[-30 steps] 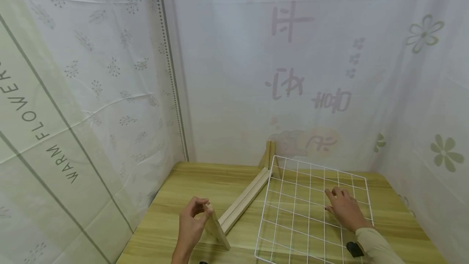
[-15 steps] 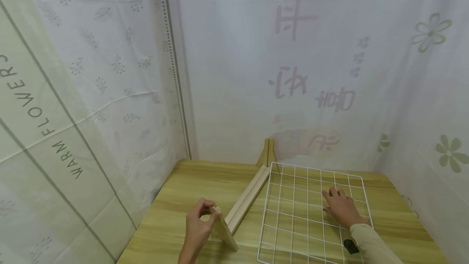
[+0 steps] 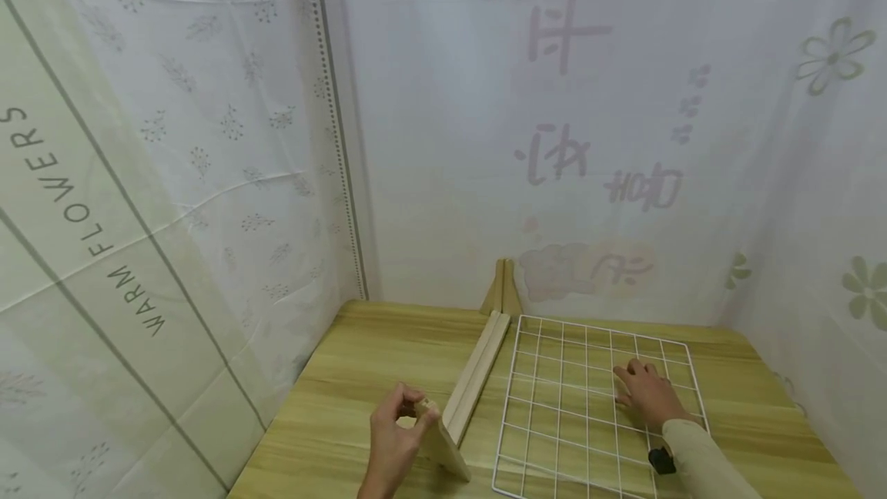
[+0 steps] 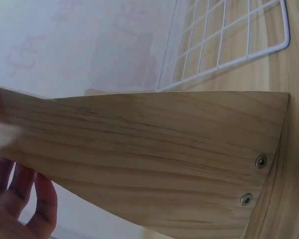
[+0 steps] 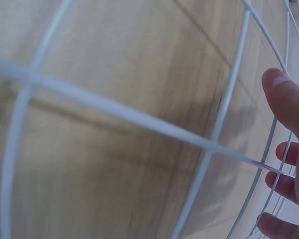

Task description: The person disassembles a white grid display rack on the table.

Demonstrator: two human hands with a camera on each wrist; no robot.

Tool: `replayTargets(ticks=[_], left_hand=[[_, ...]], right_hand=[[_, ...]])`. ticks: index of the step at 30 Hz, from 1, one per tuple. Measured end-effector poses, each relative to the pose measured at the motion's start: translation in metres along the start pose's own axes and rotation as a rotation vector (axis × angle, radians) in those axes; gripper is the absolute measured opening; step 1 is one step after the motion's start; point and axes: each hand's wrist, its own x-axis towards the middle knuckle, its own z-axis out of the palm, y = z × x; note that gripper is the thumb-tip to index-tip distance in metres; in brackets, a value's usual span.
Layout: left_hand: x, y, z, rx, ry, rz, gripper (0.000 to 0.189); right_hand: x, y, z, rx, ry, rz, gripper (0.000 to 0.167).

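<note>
My left hand [image 3: 396, 437] pinches the narrow top of an upright wooden end piece [image 4: 139, 149]. Two metal bolts show near the wide base of that piece in the left wrist view. From it two pale wooden rails [image 3: 478, 380] run away to a matching end piece [image 3: 502, 291] at the table's back edge. To the right of this wooden stand, a white wire grid panel [image 3: 574, 399] lies low over the table. My right hand [image 3: 650, 393] holds the grid right of its middle, thumb and curled fingers at the wires in the right wrist view.
The wood-grain table [image 3: 360, 360] carries the stand and the grid. Pale printed curtains [image 3: 443, 137] hang behind it and on both sides, close to its edges. A small black device [image 3: 661, 460] shows by my right wrist.
The grid's far edge has sunk toward the table with my right hand on it. My left hand has swung the stand's near end rightward, so the rails lie at a steeper angle. The view shifted slightly.
</note>
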Motion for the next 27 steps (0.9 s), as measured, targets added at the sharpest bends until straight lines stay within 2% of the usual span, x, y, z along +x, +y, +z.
replayTargets(ticks=[4, 11, 18, 23, 27], left_hand=[[-0.004, 0.002, 0.006, 0.014, 0.006, 0.027, 0.029], [-0.008, 0.008, 0.019, -0.012, 0.007, 0.025, 0.033], [-0.014, 0.013, 0.030, -0.007, 0.033, 0.081, 0.034], [-0.017, 0.015, 0.034, -0.010, 0.039, 0.103, 0.036], [-0.019, 0.014, 0.037, 0.002, 0.058, 0.167, 0.037]], right_hand=[[0.005, 0.001, 0.004, -0.003, -0.011, -0.003, 0.051], [0.008, 0.008, 0.013, 0.034, -0.009, -0.011, 0.050], [0.009, 0.016, 0.019, 0.080, -0.138, 0.025, 0.034], [0.012, 0.017, 0.021, 0.097, -0.161, 0.042, 0.037], [0.017, 0.017, 0.021, 0.113, -0.178, 0.058, 0.042]])
